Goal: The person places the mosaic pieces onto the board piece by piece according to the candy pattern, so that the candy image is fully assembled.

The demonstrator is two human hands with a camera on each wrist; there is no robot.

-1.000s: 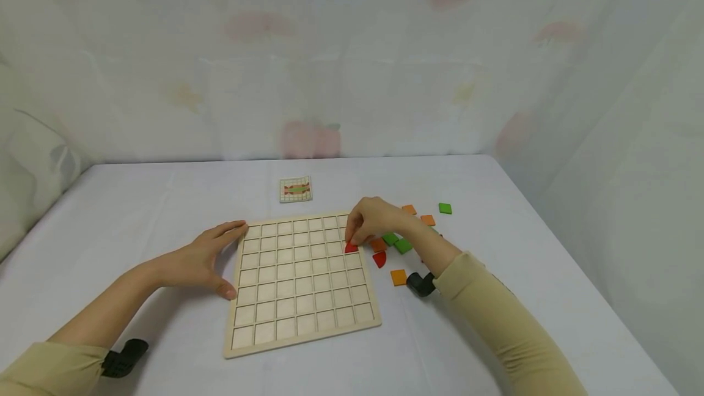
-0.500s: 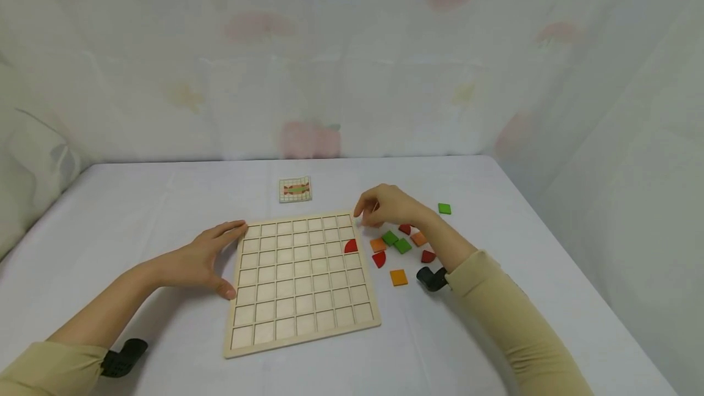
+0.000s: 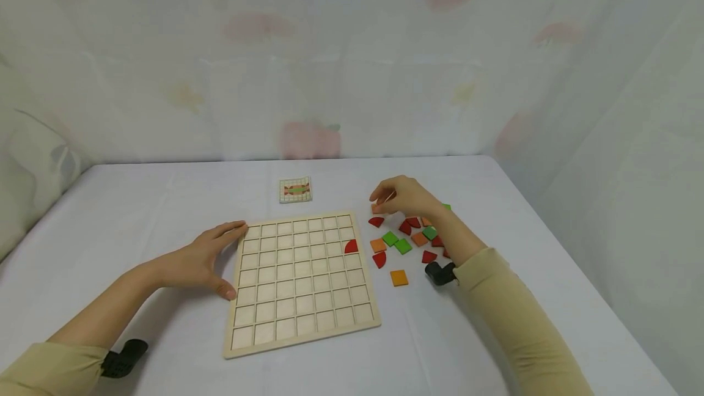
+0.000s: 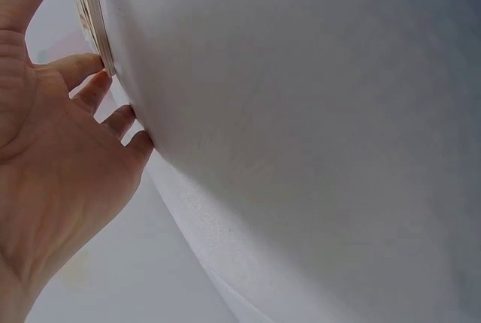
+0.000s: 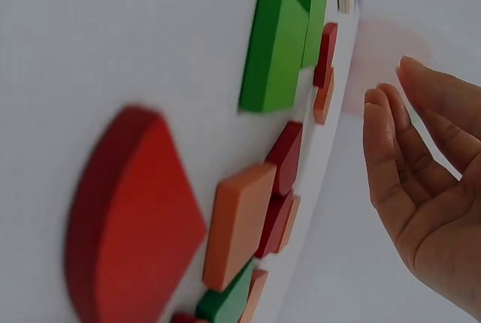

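A wooden grid board (image 3: 302,298) lies flat on the white table. One red quarter-circle piece (image 3: 351,247) sits in a cell by its right edge. My left hand (image 3: 217,255) rests open against the board's left edge (image 4: 90,7), its fingertips (image 4: 94,67) touching it. My right hand (image 3: 387,197) hovers over the loose pieces right of the board, fingers relaxed and holding nothing; in the right wrist view this hand (image 5: 428,188) stands clear of the tiles. An orange tile (image 3: 376,208) lies just under its fingertips.
Loose red, orange and green pieces lie right of the board: a red quarter (image 3: 376,222), a green square (image 3: 403,246), an orange square (image 3: 398,277). Close in the right wrist view are a red piece (image 5: 135,225) and a green tile (image 5: 274,49). A small pattern card (image 3: 295,189) lies behind the board.
My right hand let go of the red quarter piece in the board cell and moved back and right over the loose pieces. The left hand has stayed put.
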